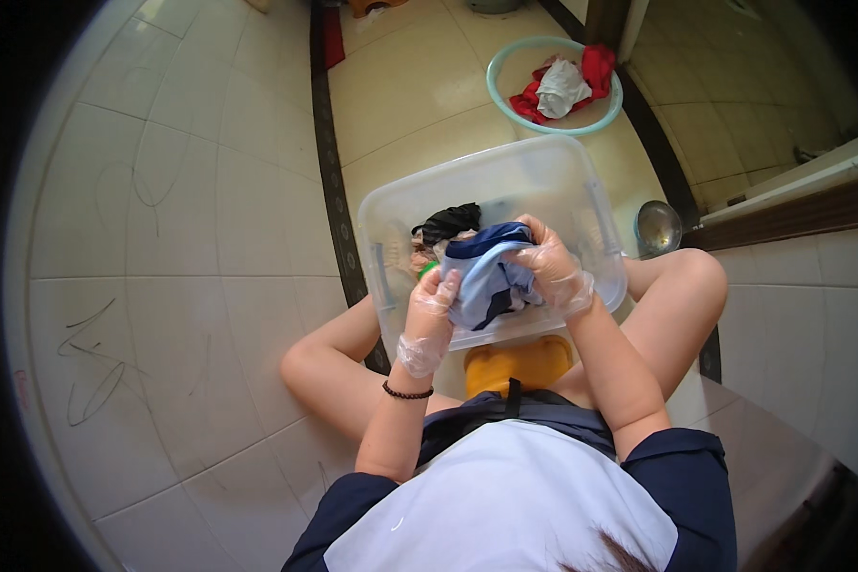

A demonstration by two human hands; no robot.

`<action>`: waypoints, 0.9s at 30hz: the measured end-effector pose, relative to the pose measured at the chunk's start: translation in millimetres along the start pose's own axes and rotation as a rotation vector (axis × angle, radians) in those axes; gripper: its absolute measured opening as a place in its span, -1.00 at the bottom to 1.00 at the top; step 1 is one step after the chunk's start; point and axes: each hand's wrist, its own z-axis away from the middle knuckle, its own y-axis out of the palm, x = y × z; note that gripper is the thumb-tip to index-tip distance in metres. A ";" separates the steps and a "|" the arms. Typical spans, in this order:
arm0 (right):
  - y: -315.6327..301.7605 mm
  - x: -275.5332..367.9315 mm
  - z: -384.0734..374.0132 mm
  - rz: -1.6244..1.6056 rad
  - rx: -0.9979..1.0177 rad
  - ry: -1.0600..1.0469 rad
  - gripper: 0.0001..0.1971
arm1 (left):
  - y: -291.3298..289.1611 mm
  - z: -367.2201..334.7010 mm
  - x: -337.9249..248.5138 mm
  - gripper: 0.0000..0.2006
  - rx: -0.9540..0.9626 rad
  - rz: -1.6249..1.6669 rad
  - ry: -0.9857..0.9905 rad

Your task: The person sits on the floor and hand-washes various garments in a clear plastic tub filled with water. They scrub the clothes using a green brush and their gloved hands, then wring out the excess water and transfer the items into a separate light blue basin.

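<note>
Both my hands wear thin clear plastic gloves. Between them, over a translucent plastic tub (486, 167), they hold a light-blue and navy garment (481, 286). My left hand (436, 300) is closed on its left edge. My right hand (550, 265) pinches its upper right part, where the navy band folds over. Inside the tub lie a black cloth (448, 223) and some pinkish cloth (423, 255), partly hidden by the garment. Something small and green (427, 271) shows beside my left hand; its kind is unclear.
Beyond the tub stands a pale turquoise basin (501, 100) with red and white clothes. A metal bowl (659, 227) rests on the floor at right, by a door frame. Under me is a yellow stool (520, 362). A tiled wall (162, 219) rises on the left.
</note>
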 end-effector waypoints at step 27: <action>52.3 -57.9 17.6 1.104 -0.054 -0.982 -0.74 | -20.6 -7.9 80.2 -0.74 0.061 0.459 0.110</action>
